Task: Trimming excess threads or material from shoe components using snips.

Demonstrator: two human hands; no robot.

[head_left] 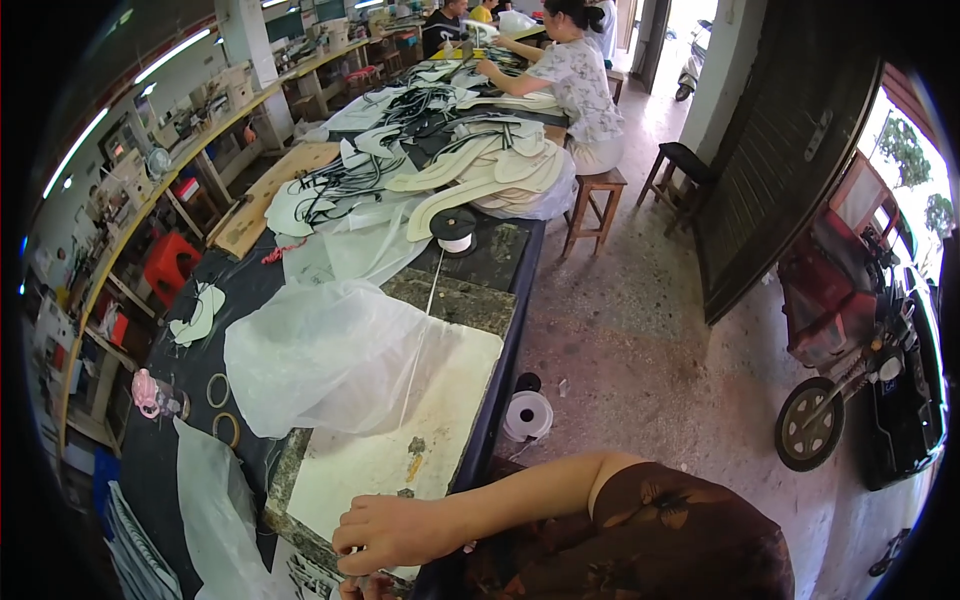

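Note:
My right hand [393,528] is closed, fingers bent together, over the near end of a pale board [390,470] on a dark speckled slab. Just below it, the fingertips of my left hand [368,588] show at the lower edge, drawn together close to the right fingers. Whatever the two hands pinch is too small and hidden to name. A thin white cord [421,340] runs from a black spool [455,230] down onto the board and stops showing short of my hands. Clear plastic sheeting [320,355] lies beside the cord.
Piles of cream cut pieces [500,165] with dark cords cover the far table, where a co-worker [580,75] sits. Two tape rings [226,430] and a pink-topped jar [147,393] lie left. A white spool [527,415] is beside the table. Stools and a motor tricycle [830,390] stand right.

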